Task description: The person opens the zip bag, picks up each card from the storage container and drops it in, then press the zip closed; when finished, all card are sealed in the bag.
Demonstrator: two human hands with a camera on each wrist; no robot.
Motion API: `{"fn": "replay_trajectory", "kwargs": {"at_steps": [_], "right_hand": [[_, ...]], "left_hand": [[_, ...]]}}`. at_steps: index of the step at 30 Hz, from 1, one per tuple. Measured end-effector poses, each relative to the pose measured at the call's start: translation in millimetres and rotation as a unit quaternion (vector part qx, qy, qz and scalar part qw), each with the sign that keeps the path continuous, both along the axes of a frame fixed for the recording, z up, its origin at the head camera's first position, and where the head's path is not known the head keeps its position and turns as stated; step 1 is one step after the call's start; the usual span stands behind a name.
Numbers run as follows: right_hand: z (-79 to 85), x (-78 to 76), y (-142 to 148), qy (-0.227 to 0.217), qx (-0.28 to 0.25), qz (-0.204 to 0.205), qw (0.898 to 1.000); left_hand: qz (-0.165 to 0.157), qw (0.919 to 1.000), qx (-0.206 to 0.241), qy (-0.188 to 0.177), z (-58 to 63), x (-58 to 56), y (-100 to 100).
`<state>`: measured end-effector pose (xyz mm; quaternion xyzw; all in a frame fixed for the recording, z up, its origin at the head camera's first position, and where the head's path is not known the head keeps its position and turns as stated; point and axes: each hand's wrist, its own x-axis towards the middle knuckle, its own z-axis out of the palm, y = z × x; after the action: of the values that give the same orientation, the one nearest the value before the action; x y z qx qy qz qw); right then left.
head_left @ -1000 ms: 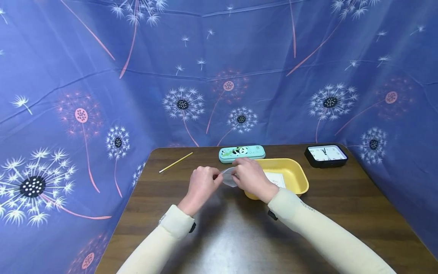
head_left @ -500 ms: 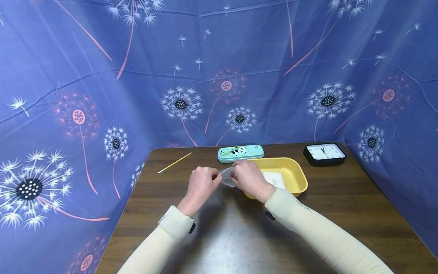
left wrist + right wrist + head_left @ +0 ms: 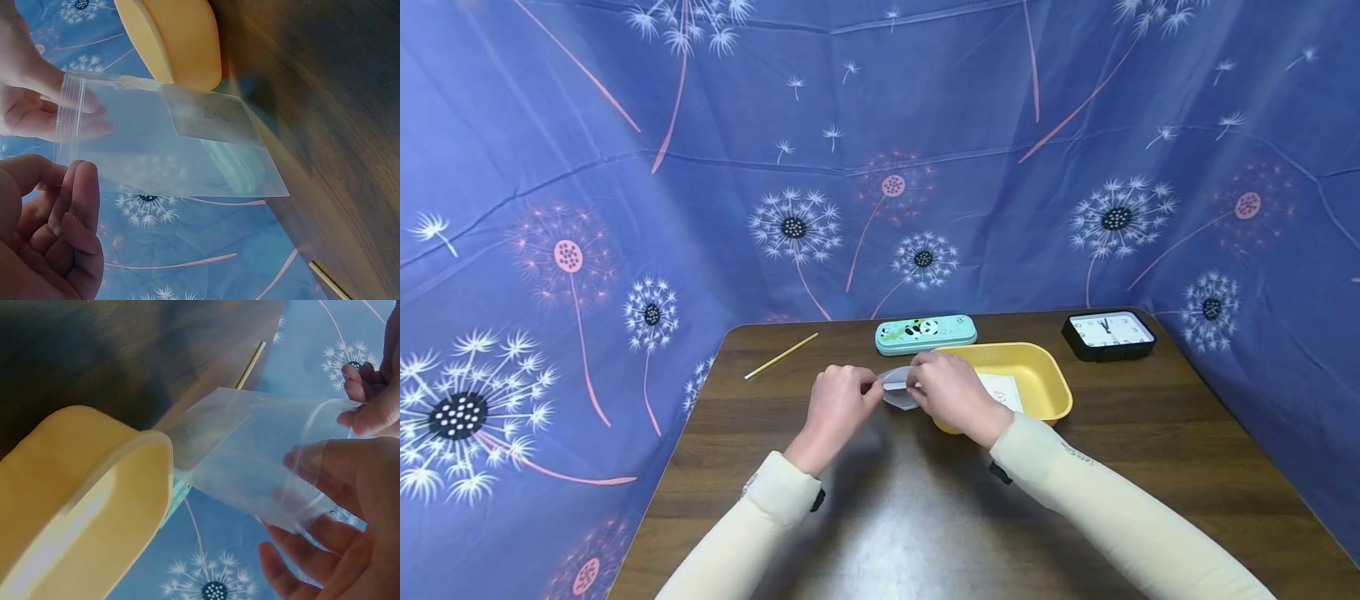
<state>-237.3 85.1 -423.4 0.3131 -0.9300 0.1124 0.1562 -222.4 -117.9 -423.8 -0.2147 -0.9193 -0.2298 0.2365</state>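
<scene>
Both hands hold a clear zip bag by its mouth, and it hangs down over the table. My left hand pinches one end of the zip edge between thumb and fingers. At the other end, my right hand grips the mouth, its fingers and thumb on either side of the film in the right wrist view. Through the film, a greyish rectangle with dark marks shows at the bag's lower corner. Beside the right hand, a yellow basket contains a white slip with writing, partly hidden by that hand.
A mint pencil case with a panda picture lies behind the hands. To the left is a yellow pencil. A black-framed clock stands at the back right. Blue dandelion-print cloth hangs around the wooden table.
The gap between the hands at the bag's mouth looks slightly wider, and a pale strip now shows along it. Both hands keep their hold; the head view has shifted a little.
</scene>
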Motion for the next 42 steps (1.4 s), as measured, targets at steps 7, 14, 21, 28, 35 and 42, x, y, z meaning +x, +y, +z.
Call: {"fn": "replay_trajectory", "kwargs": {"at_steps": [7,14,21,28,35,42], "right_hand": [[9.1,4.5,14,0.025,-0.055,0.013,0.998],[14.6,-5.1,35,0.061,-0.084,0.004,0.995],[8.7,-28.8,66,0.031,-0.063,-0.039,0.997],[-13.0,-50.6,101,-0.046,-0.009,-0.099,0.994],[-45.1,-65.5,132,-0.095,0.04,-0.124,0.987],[-68.1,-70.7,150,-0.171,0.066,-0.101,0.978]], "left_hand": [[0.002,1.0,0.003,-0.003,0.9,-0.4,-2],[0.008,0.9997,0.002,-0.022,1.8,-0.6,-3],[0.009,0.9996,0.002,-0.027,1.3,0.1,-4],[0.008,0.9997,0.001,-0.025,-0.1,0.2,-5],[0.007,0.9997,-0.001,-0.024,-1.7,-0.1,-4],[0.004,0.9998,-0.003,-0.018,-2.8,2.1,-3]]}}
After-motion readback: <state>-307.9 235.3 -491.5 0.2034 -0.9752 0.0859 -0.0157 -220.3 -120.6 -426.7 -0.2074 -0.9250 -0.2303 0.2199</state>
